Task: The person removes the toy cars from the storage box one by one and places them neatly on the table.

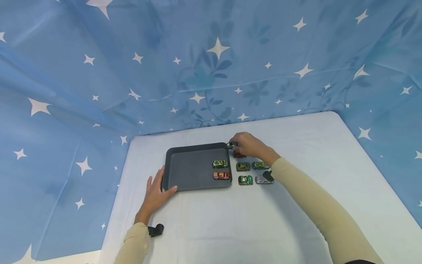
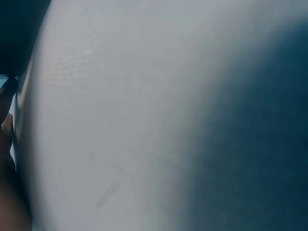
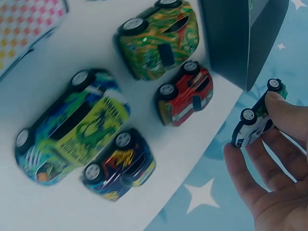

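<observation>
My right hand (image 1: 248,143) pinches a white and green toy car (image 3: 255,132) between thumb and fingertips, at the tray's far right corner. In the right wrist view the car's wheels face up and left. My left hand (image 1: 155,196) rests against the near left corner of the dark grey tray (image 1: 191,167), thumb at the front rim and fingers along the left side. Inside the tray, a green toy car (image 1: 219,164) lies behind an orange-red toy car (image 1: 221,175), both near the right wall. A red toy car (image 3: 187,94) sits just under the right hand.
Right of the tray stand an olive toy car (image 1: 243,167), a green-yellow toy car (image 1: 260,165), a green and white toy car (image 1: 245,180) and a checkered toy car (image 1: 263,180). A blue star-patterned curtain (image 1: 158,80) hangs behind the white table (image 1: 211,227).
</observation>
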`<state>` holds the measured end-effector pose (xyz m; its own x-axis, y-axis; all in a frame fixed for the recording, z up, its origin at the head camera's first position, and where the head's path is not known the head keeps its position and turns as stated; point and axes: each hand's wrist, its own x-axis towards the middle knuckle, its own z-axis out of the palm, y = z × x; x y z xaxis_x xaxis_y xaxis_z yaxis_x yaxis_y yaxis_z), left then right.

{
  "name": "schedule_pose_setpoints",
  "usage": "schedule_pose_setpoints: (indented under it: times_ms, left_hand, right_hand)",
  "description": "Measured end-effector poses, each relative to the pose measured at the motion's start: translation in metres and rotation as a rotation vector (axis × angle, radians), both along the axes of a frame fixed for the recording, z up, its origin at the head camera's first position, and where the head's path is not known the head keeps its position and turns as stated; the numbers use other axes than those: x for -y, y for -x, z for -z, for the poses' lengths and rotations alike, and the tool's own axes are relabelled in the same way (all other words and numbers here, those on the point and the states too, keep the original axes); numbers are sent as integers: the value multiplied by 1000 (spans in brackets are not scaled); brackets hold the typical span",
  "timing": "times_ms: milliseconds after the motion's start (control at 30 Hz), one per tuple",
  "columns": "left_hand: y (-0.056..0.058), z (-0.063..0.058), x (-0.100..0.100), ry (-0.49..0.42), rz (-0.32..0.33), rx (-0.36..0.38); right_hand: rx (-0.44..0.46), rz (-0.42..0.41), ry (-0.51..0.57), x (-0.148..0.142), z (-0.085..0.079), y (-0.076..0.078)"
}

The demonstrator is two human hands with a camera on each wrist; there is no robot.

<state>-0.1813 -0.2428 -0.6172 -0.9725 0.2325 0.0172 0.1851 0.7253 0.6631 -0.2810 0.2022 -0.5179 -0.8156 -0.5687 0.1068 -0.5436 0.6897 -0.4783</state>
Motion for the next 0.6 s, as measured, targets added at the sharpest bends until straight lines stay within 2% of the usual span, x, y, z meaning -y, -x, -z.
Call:
schedule_pose_setpoints:
  times_ms: [333, 600]
  left_hand:
    - [-1, -1, 0, 19, -12, 39]
    - [0, -2, -1, 10, -2, 19]
  right_hand:
    - [53, 66, -7, -19, 1, -6]
    - [89, 105, -14, -35, 1, -9]
